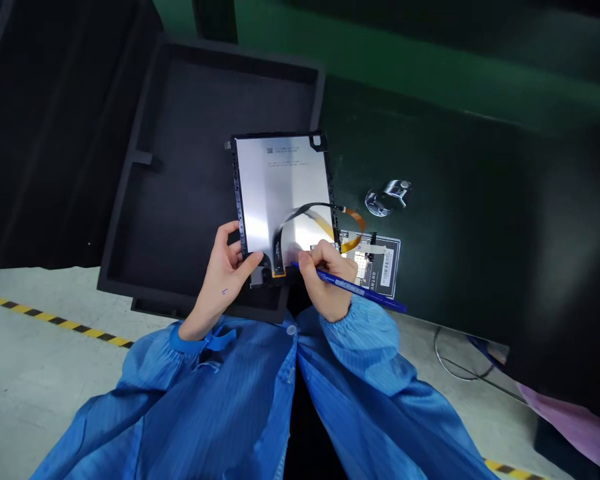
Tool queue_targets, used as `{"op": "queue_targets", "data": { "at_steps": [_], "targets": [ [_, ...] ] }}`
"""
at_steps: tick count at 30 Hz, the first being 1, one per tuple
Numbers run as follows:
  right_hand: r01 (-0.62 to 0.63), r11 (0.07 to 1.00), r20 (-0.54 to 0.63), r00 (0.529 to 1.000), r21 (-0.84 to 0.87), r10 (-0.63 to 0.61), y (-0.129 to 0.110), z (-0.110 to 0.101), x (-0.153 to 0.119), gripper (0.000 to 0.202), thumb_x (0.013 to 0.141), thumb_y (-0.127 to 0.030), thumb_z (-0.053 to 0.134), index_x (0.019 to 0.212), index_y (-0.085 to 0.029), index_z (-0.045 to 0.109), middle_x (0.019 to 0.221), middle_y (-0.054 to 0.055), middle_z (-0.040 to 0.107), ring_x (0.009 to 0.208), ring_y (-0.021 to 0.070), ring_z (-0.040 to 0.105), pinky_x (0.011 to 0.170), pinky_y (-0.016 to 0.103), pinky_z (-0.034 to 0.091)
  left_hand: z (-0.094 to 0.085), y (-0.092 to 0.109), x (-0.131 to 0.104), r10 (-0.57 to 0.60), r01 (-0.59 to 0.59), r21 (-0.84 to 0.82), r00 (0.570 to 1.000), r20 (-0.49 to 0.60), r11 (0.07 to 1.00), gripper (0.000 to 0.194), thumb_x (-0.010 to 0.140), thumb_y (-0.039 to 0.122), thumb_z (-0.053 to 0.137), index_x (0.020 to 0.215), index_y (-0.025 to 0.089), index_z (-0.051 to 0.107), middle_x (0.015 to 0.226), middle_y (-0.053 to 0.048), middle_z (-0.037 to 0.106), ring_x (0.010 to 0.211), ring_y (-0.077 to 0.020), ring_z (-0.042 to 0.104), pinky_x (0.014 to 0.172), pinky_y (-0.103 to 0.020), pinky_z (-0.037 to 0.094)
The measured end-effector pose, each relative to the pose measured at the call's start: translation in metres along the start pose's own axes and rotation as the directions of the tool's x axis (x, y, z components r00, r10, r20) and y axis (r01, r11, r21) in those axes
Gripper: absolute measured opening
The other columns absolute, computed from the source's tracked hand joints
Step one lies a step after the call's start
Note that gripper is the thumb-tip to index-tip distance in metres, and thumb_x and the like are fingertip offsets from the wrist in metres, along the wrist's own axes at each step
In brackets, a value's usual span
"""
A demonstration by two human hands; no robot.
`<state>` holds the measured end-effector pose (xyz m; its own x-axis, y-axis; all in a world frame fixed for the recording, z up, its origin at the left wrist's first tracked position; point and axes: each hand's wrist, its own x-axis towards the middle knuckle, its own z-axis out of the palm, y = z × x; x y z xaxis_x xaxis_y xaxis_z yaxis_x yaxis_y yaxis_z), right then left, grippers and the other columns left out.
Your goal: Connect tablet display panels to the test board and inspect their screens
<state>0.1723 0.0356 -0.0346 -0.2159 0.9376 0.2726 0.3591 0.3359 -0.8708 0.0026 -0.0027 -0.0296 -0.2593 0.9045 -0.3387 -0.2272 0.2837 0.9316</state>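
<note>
A tablet display panel [285,180] with a silvery back and black edges lies tilted over the right side of a black tray. My left hand [226,270] grips its lower left corner, the thumb on top and the fingers at the edge. In my right hand [330,277] is a blue pen [363,291], its tip at the panel's lower edge. A black and orange flex cable [303,210] arcs over the panel's lower right and loops past its right edge. Partly behind my right hand lies a circuit board with a battery [386,267].
The black tray [180,167] has raised walls and sits at the left of the dark green table [455,200]. A shiny metal piece [389,197] stands right of the panel. Cables [463,373] hang below the table's front edge.
</note>
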Motion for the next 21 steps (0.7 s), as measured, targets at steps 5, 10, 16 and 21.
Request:
{"op": "queue_targets", "data": {
  "at_steps": [5, 10, 16, 21],
  "targets": [
    [0.054, 0.998, 0.008, 0.999, -0.042, -0.053, -0.002, 0.001, 0.000, 0.037, 0.088, -0.016, 0.055, 0.061, -0.022, 0.031, 0.051, -0.008, 0.031, 0.043, 0.0067, 0.029, 0.047, 0.023, 0.029, 0.000, 0.002, -0.001, -0.006, 0.006, 0.015, 1.000, 0.013, 1.000, 0.061, 0.073, 0.037, 0.085, 0.119, 0.024, 0.046, 0.087, -0.002, 0.076, 0.076, -0.0220, 0.077, 0.069, -0.031, 0.063],
    [-0.060, 0.994, -0.083, 0.994, 0.095, 0.068, 0.003, -0.002, -0.003, 0.036, 0.090, -0.020, 0.059, 0.064, -0.023, 0.034, 0.053, -0.008, 0.037, 0.045, 0.0079, 0.034, 0.046, 0.023, 0.031, 0.000, 0.001, 0.000, -0.004, 0.004, -0.022, 1.000, 0.009, 1.000, 0.061, 0.073, 0.034, 0.085, 0.119, 0.024, 0.046, 0.087, -0.002, 0.077, 0.077, -0.0219, 0.078, 0.068, -0.031, 0.063],
    [0.297, 0.949, 0.081, 0.949, 0.106, -0.306, 0.001, -0.024, -0.004, 0.017, 0.103, -0.028, 0.054, 0.114, -0.022, 0.065, 0.099, 0.004, 0.077, 0.080, 0.0151, 0.072, 0.072, 0.028, 0.060, 0.002, 0.008, -0.002, -0.037, 0.036, -0.111, 0.999, -0.006, 0.993, 0.064, 0.072, 0.026, 0.086, 0.127, 0.019, 0.053, 0.091, -0.004, 0.079, 0.078, -0.0214, 0.077, 0.067, -0.028, 0.062],
    [0.607, 0.719, 0.290, 0.794, -0.338, -0.534, -0.004, -0.021, -0.003, 0.038, 0.102, -0.014, 0.053, 0.140, -0.018, 0.058, 0.141, 0.012, 0.064, 0.135, 0.0279, 0.059, 0.113, 0.048, 0.051, 0.004, 0.021, -0.015, 0.000, -0.004, -0.221, 1.000, -0.017, 0.975, 0.051, 0.075, 0.024, 0.083, 0.123, 0.025, 0.064, 0.090, -0.001, 0.081, 0.074, -0.0180, 0.076, 0.061, -0.023, 0.059]
  ]
}}
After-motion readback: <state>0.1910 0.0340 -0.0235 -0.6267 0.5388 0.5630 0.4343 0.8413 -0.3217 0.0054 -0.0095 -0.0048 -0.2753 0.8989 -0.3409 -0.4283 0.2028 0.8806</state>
